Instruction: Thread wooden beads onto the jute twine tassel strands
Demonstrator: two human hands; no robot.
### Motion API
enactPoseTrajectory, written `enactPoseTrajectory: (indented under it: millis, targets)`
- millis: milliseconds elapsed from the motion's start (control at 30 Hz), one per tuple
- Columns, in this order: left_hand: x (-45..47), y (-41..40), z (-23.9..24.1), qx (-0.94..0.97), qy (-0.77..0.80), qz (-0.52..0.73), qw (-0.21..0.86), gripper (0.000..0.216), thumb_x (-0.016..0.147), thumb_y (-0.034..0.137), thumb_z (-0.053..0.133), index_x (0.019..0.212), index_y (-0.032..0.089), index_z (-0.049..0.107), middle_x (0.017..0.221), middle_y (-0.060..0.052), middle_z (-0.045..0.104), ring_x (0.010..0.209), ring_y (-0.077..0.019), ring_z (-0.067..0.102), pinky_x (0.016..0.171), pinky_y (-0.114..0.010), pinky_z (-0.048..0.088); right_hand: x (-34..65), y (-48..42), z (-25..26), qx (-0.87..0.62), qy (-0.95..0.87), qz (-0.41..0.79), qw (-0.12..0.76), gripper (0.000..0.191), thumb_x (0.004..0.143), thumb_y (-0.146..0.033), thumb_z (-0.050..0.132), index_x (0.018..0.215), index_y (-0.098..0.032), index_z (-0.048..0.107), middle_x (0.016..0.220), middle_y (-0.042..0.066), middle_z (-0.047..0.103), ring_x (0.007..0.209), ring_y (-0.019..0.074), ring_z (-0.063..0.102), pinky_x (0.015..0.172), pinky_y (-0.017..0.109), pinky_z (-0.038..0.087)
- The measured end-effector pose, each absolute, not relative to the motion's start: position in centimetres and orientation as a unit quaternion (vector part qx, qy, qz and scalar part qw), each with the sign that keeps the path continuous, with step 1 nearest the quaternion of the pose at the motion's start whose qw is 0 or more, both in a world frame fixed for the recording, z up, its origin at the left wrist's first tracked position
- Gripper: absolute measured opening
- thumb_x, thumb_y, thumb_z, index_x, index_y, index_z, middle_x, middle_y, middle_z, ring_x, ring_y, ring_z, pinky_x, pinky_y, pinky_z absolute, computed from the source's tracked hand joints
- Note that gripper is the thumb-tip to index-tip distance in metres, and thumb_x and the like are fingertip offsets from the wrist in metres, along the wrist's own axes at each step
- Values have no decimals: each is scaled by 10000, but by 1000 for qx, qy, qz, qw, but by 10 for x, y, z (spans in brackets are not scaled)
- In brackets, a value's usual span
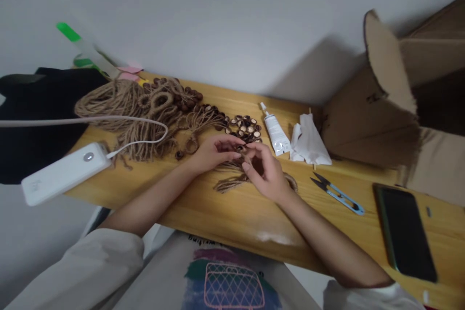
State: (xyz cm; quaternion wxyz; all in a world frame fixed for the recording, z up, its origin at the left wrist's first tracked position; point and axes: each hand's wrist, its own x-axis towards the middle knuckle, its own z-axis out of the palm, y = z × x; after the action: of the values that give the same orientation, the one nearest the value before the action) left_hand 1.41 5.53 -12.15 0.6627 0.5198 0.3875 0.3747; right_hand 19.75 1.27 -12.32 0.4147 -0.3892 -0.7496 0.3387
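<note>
Close together over the wooden table, my left hand (214, 153) and my right hand (268, 172) both pinch a piece of brown jute twine work (244, 153). Its small details are partly covered by my fingers. A loose-ended twine tassel (229, 184) trails below them onto the wood, and a twine-wrapped ring (291, 182) shows from behind my right wrist. Just beyond my fingertips lie several dark brown beads or seed pieces with pale faces (247, 128). Left of my left hand sits a small twine loop with a spread of cords (192, 143).
Jute twine (112, 101) is heaped at the left beside a white power bank (67, 173) with its cable. On the right are a white tube (276, 134), a crumpled white packet (311, 143), blue thread snips (340, 197), a phone (405, 230) and a cardboard box (358, 111).
</note>
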Motion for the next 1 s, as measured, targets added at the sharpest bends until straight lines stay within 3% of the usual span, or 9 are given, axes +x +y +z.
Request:
enactPoseTrajectory:
  millis: [200, 333, 533, 767, 1000]
  targets:
    - [24, 65, -103, 517, 388, 350, 678, 340, 579, 156, 794, 899, 119, 685, 701, -5, 674, 631, -94, 628, 651, -227, 520, 200, 19, -119, -457, -621, 457, 444, 260, 907, -378, 475, 1125, -236, 469, 795, -7, 575, 715, 152, 567, 680, 296, 463]
    - [37, 78, -102, 525, 391, 362, 664, 334, 579, 136, 772, 901, 112, 687, 779, -35, 687, 710, -131, 656, 747, -304, 535, 205, 31, -113, -538, -490, 495, 475, 263, 753, -394, 612, 936, -222, 535, 732, -21, 620, 667, 152, 588, 694, 303, 473]
    - [56, 80, -114, 507, 366, 391, 675, 319, 595, 130, 747, 908, 112, 690, 803, -40, 692, 732, -134, 660, 771, -321, 531, 212, 31, -109, -580, -415, 456, 533, 238, 665, -371, 638, 839, -215, 589, 672, -22, 630, 640, 155, 588, 687, 304, 481]
    - [61, 72, -128, 455, 311, 393, 736, 343, 627, 202, 779, 946, 113, 690, 898, -83, 734, 755, -158, 697, 681, -268, 537, 212, 23, -111, -562, -424, 465, 537, 183, 702, -357, 646, 815, -214, 625, 775, 9, 689, 664, 160, 623, 708, 318, 514]
    - [57, 71, -130, 426, 290, 381, 768, 283, 659, 211, 779, 928, 146, 720, 987, -91, 738, 776, -157, 705, 670, -253, 535, 217, 15, -109, -572, -449, 429, 535, 134, 742, -307, 647, 835, -211, 631, 691, -10, 636, 650, 149, 587, 668, 294, 485]
